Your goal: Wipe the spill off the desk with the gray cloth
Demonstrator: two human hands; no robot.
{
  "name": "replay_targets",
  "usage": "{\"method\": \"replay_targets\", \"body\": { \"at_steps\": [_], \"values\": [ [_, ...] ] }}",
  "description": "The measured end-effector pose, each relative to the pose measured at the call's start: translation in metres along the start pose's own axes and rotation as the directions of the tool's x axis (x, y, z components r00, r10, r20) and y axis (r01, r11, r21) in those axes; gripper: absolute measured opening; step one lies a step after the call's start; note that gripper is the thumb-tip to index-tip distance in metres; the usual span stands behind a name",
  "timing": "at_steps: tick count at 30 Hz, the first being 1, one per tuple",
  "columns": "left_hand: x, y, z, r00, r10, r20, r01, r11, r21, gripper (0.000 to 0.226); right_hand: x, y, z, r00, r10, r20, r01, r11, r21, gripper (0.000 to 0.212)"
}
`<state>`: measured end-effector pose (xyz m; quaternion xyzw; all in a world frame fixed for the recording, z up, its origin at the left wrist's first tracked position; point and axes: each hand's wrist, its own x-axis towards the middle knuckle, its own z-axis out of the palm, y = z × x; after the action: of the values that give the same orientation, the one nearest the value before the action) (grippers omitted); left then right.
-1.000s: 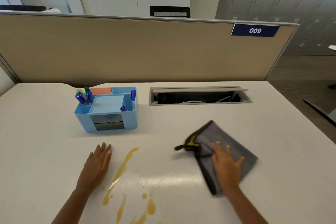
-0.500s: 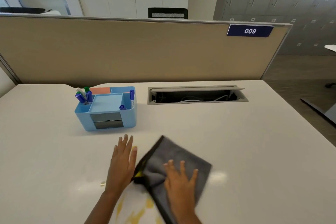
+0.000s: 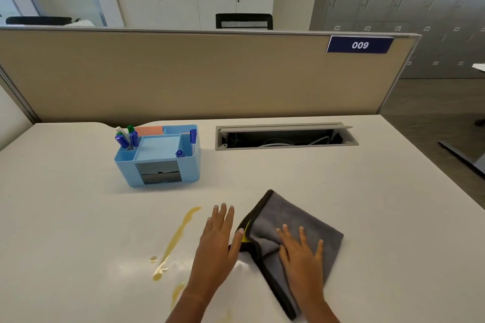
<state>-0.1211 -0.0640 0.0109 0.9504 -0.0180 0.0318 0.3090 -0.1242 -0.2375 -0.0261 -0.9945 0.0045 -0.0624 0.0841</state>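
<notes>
Right hand: your right hand lies flat on the gray cloth, fingers spread wide, pressing rather than gripping; the wrist runs out of view at the bottom edge.
Left hand: your left hand rests palm down on the counter, fingers straight and close together, holding nothing; its thumb touches the cloth's dark hem beside a yellow tag.
Gray cloth: folded, lying on the counter to the right of the spill; your right hand hides part of its middle.
Spill: the yellow spill streaks the counter just left of your left hand, apart from the cloth; your left forearm covers its near end, and whether it runs past the lower edge you cannot tell.
Organizer: a blue desk organizer stands further back on the left, markers upright in its compartments; the drawer fronts are too dim to read.
Cable tray: an open cable tray is sunk in the counter behind the cloth, with pale cables barely visible in the shadow.
Partition: a beige partition carries a blue plate reading 009.
</notes>
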Motion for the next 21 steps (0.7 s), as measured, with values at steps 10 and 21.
{"method": "replay_targets", "body": {
  "at_steps": [10,21],
  "values": [
    [-0.012,0.013,0.021,0.979,-0.143,0.145,0.162,0.978,-0.131,0.059,-0.034,-0.052,-0.004,0.892,-0.453,-0.004,0.450,0.886,0.113,0.041],
    [-0.022,0.025,0.044,0.964,-0.105,0.246,-0.034,0.864,0.503,0.107,-0.034,0.087,-0.008,0.952,-0.106,-0.287,0.218,0.894,0.392,0.088]
  ]
}}
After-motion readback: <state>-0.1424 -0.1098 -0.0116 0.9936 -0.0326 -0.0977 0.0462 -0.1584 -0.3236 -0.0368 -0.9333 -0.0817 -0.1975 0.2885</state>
